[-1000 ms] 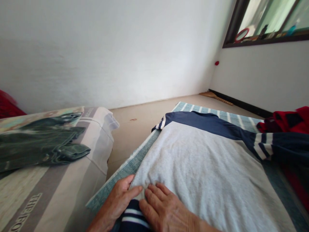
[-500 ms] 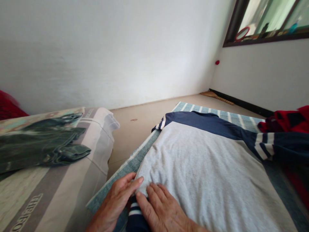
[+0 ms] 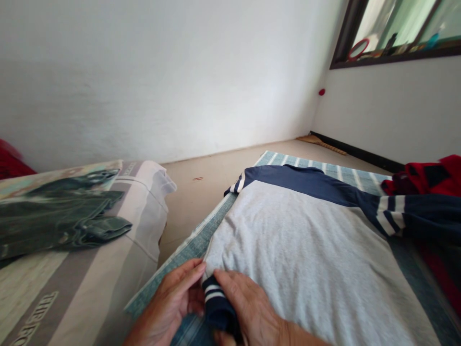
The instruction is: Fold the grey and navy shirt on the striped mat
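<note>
Right hand: Your right hand [image 3: 250, 307] closes in a narrow hold on the navy, white-striped ribbed cuff [image 3: 218, 300], fingers lying over it.

Left hand: Your left hand [image 3: 169, 300] sits just beside the cuff, fingers extended to the garment's near edge; you cannot tell whether it grips.

Garment: The cuff lies at the near edge of a pale grey long-sleeved shirt with navy shoulders [image 3: 306, 274], spread flat in front of you.

Support: Beneath the shirt, a teal-and-white striped cloth mat [image 3: 277, 161] lies on a beige floor [image 3: 212, 163].

Your left side: A dark green corduroy garment [image 3: 61, 216] rests on a cream-and-grey striped padded cushion [image 3: 97, 293].

Your right side: A red garment [image 3: 428, 175] touches the shirt's far navy sleeve.

Background: A white wall [image 3: 162, 72] meets a dark-framed window [image 3: 392, 33].
</note>
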### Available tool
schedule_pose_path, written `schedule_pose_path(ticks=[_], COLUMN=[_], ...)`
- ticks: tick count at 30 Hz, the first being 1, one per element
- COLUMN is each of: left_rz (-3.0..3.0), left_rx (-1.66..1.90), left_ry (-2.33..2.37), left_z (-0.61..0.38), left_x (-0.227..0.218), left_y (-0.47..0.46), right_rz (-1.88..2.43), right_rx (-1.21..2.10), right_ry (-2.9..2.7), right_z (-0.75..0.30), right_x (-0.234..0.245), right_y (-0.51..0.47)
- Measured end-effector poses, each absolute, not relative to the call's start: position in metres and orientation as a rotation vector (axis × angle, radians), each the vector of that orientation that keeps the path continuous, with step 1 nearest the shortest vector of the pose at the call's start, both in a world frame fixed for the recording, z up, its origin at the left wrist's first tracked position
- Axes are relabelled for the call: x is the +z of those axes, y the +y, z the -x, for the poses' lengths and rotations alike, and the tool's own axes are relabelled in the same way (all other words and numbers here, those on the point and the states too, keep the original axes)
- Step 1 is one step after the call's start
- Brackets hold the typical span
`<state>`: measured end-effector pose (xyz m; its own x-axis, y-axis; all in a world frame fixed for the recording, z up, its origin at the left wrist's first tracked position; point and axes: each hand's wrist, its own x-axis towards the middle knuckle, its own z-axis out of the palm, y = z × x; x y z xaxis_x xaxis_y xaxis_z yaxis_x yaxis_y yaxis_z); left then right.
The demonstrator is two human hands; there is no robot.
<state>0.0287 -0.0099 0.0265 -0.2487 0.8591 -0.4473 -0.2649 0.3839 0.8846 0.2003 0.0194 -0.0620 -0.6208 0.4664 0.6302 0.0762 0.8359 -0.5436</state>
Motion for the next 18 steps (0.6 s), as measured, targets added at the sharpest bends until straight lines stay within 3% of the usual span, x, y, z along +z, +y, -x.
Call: schedule_pose_path(ticks=[10,18], left_rz=[-0.600,-0.650], left_rx=[1.137,1.114], left_ry=[1.374,1.352], left_z=[-0.034,-0.036], left_x=[0.023,0.019], left_y=[-0.009,-0.009], right_rz=[0.458,0.582], right_rx=[1.435,1.798], right_ry=[-1.688,-1.309], right_z=[-0.200,-0.203], right_x=[-0.048,-0.030], right_y=[0.026,0.036])
